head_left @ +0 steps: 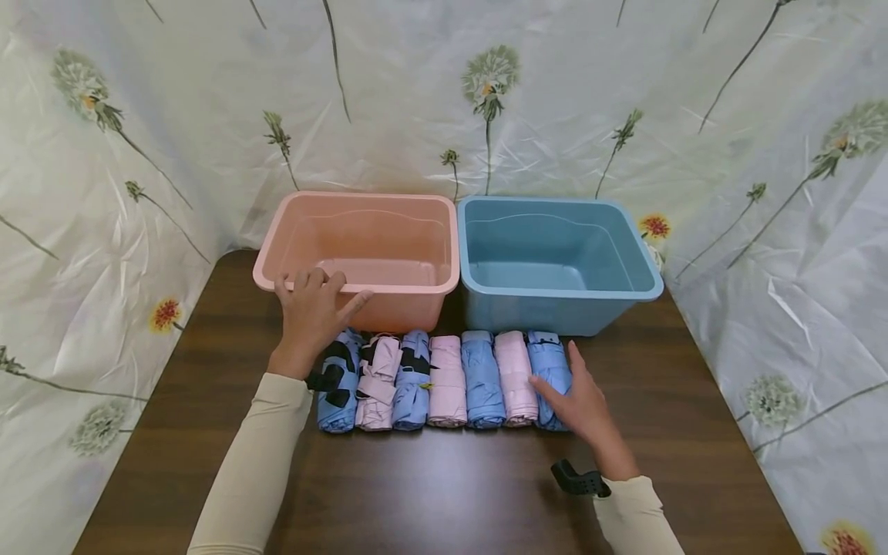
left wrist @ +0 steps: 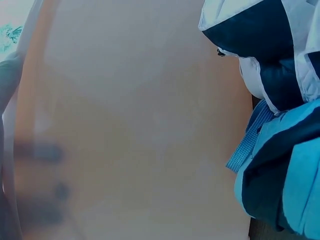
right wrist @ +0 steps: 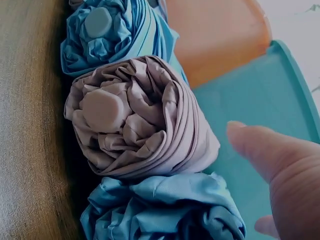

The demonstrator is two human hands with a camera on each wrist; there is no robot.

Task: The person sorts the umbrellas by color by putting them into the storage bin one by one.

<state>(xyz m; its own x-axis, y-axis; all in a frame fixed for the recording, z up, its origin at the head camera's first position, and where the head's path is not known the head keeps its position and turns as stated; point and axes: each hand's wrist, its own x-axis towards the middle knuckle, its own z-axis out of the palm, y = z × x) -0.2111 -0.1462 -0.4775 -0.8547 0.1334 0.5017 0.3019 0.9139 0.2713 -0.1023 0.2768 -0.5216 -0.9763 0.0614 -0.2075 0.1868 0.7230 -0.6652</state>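
A row of several folded umbrellas, blue and pink, lies side by side on the table. My left hand [head_left: 310, 312] grips the front rim of the pink bin [head_left: 444, 281], fingers hooked over it and thumb outside. Beside that wrist lies the leftmost blue umbrella [head_left: 338, 393], which has black patches. My right hand [head_left: 583, 401] hovers with spread fingers around the rightmost blue umbrella [head_left: 548, 362]; whether it touches is unclear. The right wrist view shows the thumb [right wrist: 270, 150] apart from a pink umbrella [right wrist: 145, 115] with a round end cap.
To the right of the pink bin stands a blue bin [head_left: 555, 312], its inside bare. Both bins sit directly behind the umbrellas on the dark wooden table [head_left: 430, 493]. A flower-printed sheet [head_left: 388, 92] surrounds the table at the back and sides.
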